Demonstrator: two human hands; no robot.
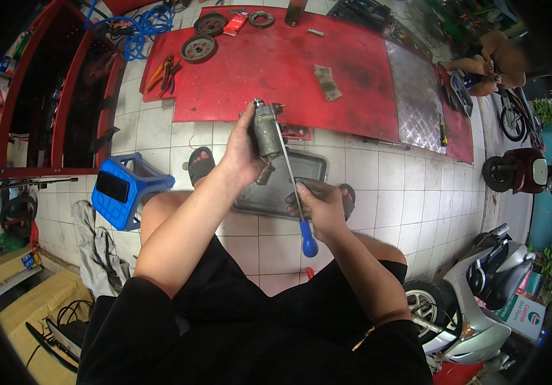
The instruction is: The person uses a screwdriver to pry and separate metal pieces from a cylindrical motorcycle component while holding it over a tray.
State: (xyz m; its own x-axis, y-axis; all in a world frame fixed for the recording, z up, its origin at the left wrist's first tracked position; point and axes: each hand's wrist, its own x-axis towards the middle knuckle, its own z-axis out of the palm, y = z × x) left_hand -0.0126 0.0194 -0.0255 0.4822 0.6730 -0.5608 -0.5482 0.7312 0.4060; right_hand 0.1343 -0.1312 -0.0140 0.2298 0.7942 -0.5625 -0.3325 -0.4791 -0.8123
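My left hand (244, 151) is wrapped round a grimy grey cylindrical starter motor (267, 136), held upright in front of the table edge with its narrow shaft end up. A small bracket hangs at its lower end. In my right hand (319, 204) is a long screwdriver (309, 240) with a blue handle. The fingers close round its shaft just above the handle, which points down towards me. Its thin shaft runs up along the right side of the motor; whether the tip touches the motor is hard to see. Below both hands, a dark metal tray (317, 164) sits on the tiled floor.
A low red table (276, 64) holds round metal drums (199, 48), pliers (172, 76) and a dirty rag (327, 83). To my left are a blue stool (117, 212) bearing a phone (112, 186) and a red cabinet (58, 96). A scooter (475, 321) stands right; another person (497, 58) sits beyond.
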